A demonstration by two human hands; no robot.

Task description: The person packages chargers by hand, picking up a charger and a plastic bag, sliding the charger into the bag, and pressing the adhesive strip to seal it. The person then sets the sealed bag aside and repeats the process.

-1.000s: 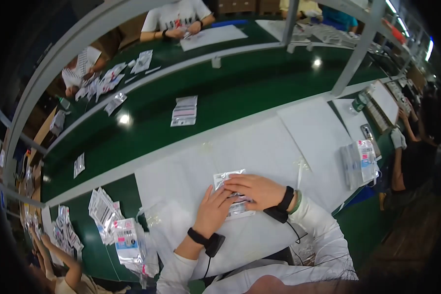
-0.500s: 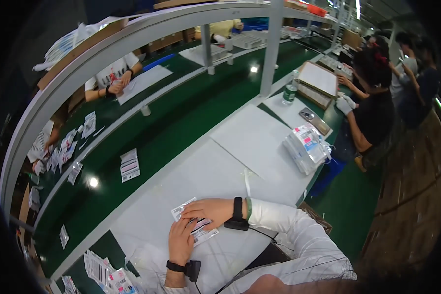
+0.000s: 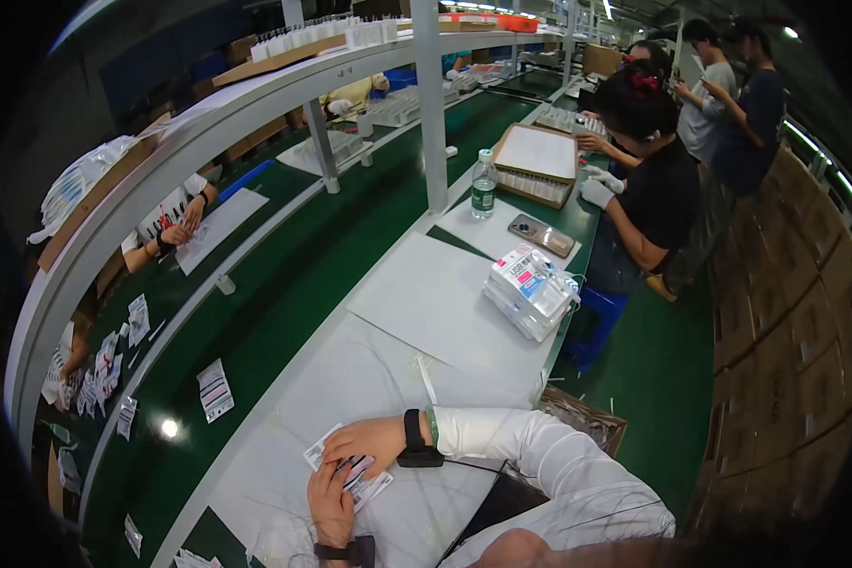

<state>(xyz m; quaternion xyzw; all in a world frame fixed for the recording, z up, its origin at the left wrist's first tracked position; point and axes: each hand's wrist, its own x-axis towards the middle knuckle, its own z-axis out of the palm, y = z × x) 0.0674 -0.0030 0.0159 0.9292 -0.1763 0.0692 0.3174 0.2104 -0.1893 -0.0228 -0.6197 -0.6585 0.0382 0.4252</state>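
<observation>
A flat white printed packet [image 3: 373, 490] lies on the white work board [image 3: 284, 473] in front of me. My right hand [image 3: 369, 443] rests across its upper part, palm down with the fingers stretched toward the left. Beside it, my left hand [image 3: 331, 500] lays its extended fingers on the packet's left side, close to the right fingertips. Much of the packet is hidden under both hands; its corners and a dark striped strip show between them. Both wrists carry black bands.
To the right stand a pile of packaged goods [image 3: 530, 289], a phone [image 3: 540, 235], a water bottle [image 3: 483, 187] and a carton tray [image 3: 537, 156]. Another packet [image 3: 215, 390] lies on the green belt [image 3: 284, 327]. A co-worker [image 3: 644, 170] sits at the right; cartons [image 3: 776, 360] are stacked beyond.
The view has turned, so the scene sits further left in the picture and the packets at lower left have mostly left it. Both hands remain on the packet.
</observation>
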